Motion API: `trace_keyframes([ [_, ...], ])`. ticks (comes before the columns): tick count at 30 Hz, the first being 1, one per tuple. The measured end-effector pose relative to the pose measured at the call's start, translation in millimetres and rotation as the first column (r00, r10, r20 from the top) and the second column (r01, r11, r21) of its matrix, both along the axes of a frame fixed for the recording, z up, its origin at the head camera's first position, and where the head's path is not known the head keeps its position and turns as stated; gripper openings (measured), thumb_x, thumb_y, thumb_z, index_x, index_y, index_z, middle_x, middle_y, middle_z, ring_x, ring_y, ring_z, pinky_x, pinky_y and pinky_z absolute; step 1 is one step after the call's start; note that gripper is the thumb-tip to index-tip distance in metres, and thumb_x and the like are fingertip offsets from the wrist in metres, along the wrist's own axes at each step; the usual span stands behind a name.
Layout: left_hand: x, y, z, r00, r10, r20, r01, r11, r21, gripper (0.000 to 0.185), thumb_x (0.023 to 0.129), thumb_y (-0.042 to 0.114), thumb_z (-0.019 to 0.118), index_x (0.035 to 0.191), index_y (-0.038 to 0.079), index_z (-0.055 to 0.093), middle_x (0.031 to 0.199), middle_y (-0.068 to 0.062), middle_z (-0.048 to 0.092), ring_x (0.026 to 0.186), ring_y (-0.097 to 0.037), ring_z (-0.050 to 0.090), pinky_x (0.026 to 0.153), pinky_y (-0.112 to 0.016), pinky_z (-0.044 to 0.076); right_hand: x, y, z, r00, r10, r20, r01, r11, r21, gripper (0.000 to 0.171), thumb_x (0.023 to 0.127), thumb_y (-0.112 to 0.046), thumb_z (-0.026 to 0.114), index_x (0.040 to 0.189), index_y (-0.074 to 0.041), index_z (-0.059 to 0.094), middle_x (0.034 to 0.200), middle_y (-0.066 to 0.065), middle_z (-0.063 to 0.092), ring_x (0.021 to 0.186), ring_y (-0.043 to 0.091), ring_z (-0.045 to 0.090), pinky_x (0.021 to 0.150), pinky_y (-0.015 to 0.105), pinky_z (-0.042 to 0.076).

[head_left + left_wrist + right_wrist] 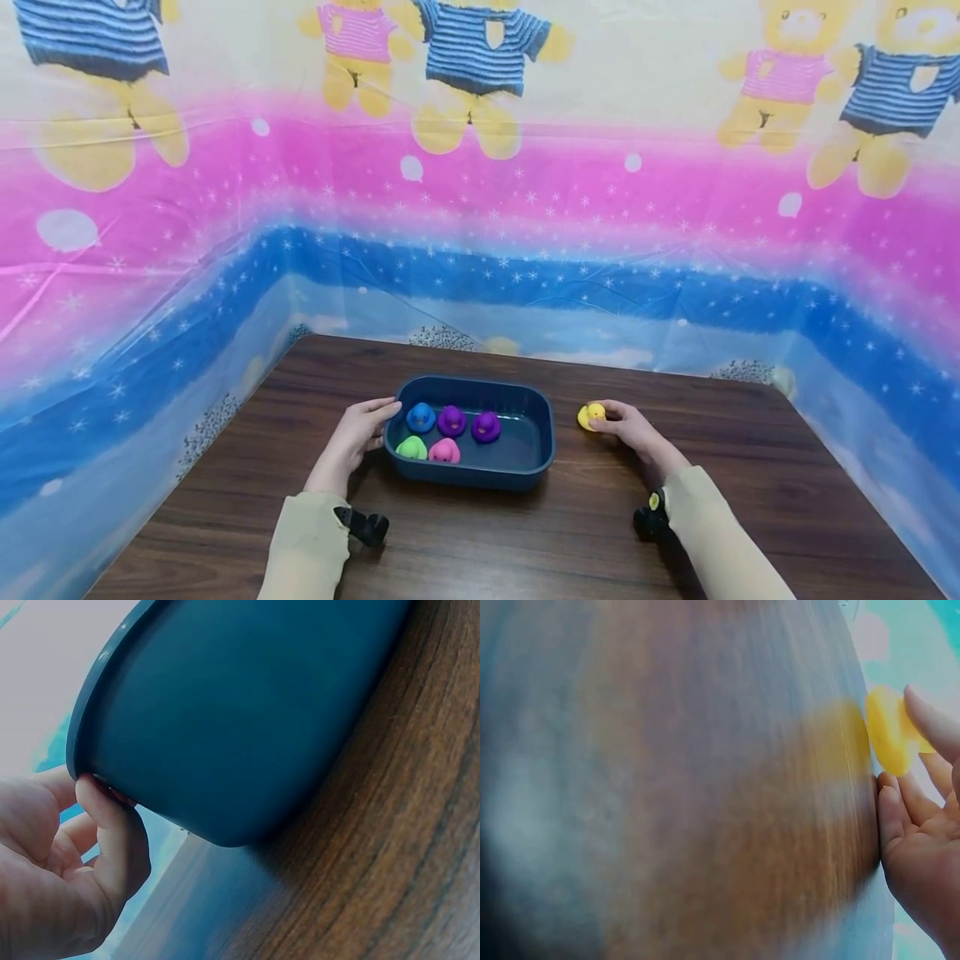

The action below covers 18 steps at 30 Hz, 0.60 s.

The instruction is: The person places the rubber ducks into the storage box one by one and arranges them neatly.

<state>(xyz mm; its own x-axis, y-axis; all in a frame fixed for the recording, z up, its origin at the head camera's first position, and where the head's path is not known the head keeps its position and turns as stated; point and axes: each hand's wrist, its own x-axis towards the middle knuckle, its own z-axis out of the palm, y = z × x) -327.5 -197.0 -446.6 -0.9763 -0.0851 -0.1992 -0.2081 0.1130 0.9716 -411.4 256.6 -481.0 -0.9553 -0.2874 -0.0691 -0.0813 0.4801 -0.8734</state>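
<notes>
left hand (pixel 358 437): at left end of the tub, fingers curled on the rim, fingertip under the lip in the wrist view; holds the tub's edge
tub (pixel 536 433): dark blue, oblong, on the table mid-near, flat on its base
blue duck (pixel 421 417): in tub, far left
green duck (pixel 412 448): in tub, near left, just beside pink one
pink duck (pixel 445 452): in tub, near, right of green
purple ducks (pixel 452 421): two, in tub far row, second one (pixel 486 426) right of the first; right half of the tub bare
yellow duck (pixel 591 415): on the table just right of the tub, outside it, not touching the tub
right hand (pixel 633 429): right of the tub, fingertips pinch the yellow duck; wrist view blurred, thumb on the duck
table (pixel 750 467): dark wood grain
backdrop (pixel 225 208): plastic sheet, teddy bears, pink and blue bands, round three sides
</notes>
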Motion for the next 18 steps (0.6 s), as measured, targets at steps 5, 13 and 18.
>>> trace_keyframes([
  [5, -1.3, 0.1, -0.5, 1.0, 0.007, 0.003, -0.007, 1.0, 0.003, 0.049, 0.1, 0.029, 0.056, 0.141, 0.002, 0.05, 0.122, -0.016, 0.059, 0.079, -0.012, 0.054, 0.068, -0.021, 0.048, -0.1, -3.1, -0.3, 0.998, -0.064, 0.0, 0.064, 0.998, -0.003, 0.055, 0.096, -0.024, 0.063, 0.139, 0.006, 0.045, 0.134, 0.026, 0.051, 0.116, 0.034, 0.051, 0.095, 0.044, 0.041],
  [13, -1.8, 1.2, -0.3, 1.0, 0.012, 0.004, -0.012, 1.0, 0.004, 0.049, 0.1, 0.028, 0.057, 0.141, 0.002, 0.05, 0.127, -0.017, 0.057, 0.079, -0.012, 0.053, 0.068, -0.021, 0.048, 3.9, -3.4, 2.6, 0.99, -0.138, -0.015, 0.137, 0.989, -0.05, 0.054, 0.095, -0.024, 0.066, 0.139, 0.001, 0.048, 0.133, 0.022, 0.052, 0.108, 0.022, 0.055, 0.09, 0.033, 0.044],
  [18, -1.1, 1.2, 0.1, 1.0, 0.008, 0.002, -0.008, 1.0, 0.009, 0.051, 0.099, 0.029, 0.058, 0.141, 0.001, 0.05, 0.129, -0.02, 0.057, 0.08, -0.011, 0.054, 0.068, -0.02, 0.049, 5.5, -5.1, 4.8, 0.988, -0.152, 0.027, 0.154, 0.98, -0.128, 0.054, 0.096, -0.019, 0.063, 0.141, 0.004, 0.043, 0.135, 0.025, 0.047, 0.102, 0.011, 0.059, 0.094, 0.033, 0.051],
])
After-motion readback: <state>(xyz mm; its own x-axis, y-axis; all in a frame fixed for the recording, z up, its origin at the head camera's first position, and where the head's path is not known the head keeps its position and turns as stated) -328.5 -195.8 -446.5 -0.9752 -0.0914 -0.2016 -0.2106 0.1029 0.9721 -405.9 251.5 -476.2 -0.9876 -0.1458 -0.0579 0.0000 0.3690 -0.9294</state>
